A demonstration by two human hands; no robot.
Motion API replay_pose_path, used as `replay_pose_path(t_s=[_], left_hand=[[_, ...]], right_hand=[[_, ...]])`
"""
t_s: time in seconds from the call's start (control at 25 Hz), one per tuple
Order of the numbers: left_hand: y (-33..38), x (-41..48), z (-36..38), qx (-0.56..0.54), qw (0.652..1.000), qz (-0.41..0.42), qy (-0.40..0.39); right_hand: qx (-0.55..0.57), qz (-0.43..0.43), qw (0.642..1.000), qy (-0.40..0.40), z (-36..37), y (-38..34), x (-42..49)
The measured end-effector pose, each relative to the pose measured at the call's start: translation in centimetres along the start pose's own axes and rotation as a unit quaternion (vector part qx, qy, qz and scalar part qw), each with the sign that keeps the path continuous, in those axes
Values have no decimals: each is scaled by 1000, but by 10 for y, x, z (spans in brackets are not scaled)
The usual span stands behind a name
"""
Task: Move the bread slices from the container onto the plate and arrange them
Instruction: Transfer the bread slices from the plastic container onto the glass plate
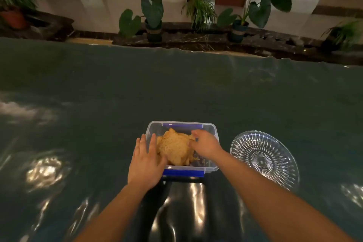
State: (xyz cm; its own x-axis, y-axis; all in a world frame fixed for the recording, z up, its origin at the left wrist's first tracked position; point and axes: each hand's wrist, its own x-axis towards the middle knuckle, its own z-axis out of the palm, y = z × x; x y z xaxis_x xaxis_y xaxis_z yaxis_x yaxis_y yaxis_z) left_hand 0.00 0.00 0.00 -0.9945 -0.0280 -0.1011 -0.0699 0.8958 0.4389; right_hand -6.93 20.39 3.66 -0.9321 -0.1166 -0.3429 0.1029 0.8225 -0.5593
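Bread slices (174, 148), golden and rough-crusted, are lying heaped inside the clear plastic container (213, 133) with blue clips, which is sitting on the glossy dark table (176, 88). The right hand (205, 144) is reaching in palm down, its fingertips pinching the top slice's far edge, while the left hand (146, 161) is resting flat and open-fingered against the container's left wall. The cut-glass plate (264, 158), round and ribbed, is sitting just right of the container.
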Motion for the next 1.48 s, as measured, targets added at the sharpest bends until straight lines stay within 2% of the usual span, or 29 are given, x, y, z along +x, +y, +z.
replay_pose_path(t_s=[0.16,0.52,0.72,1.0,1.12,1.28,1.4,1.48], left_hand=[[-3,-5,17,16,1000,-11,-5],[-5,-5,29,38,999,2,4],[-5,-6,30,22,1000,7,3],[-4,-8,27,30,1000,7,3],[-3,-8,25,33,999,7,4],[-3,-8,25,34,999,9,6],[-4,-9,25,30,999,7,10],[-4,-9,25,35,999,7,10]], right_hand=[[-59,-8,998,-7,9,7,9],[-26,-5,999,-24,16,5,20],[32,-24,999,13,-1,2,25],[-16,6,998,-66,-2,-2,34],[-23,0,997,-70,7,1,33],[40,16,998,-56,11,1,31],[40,12,997,-66,11,2,29],[88,7,995,-43,10,4,23]])
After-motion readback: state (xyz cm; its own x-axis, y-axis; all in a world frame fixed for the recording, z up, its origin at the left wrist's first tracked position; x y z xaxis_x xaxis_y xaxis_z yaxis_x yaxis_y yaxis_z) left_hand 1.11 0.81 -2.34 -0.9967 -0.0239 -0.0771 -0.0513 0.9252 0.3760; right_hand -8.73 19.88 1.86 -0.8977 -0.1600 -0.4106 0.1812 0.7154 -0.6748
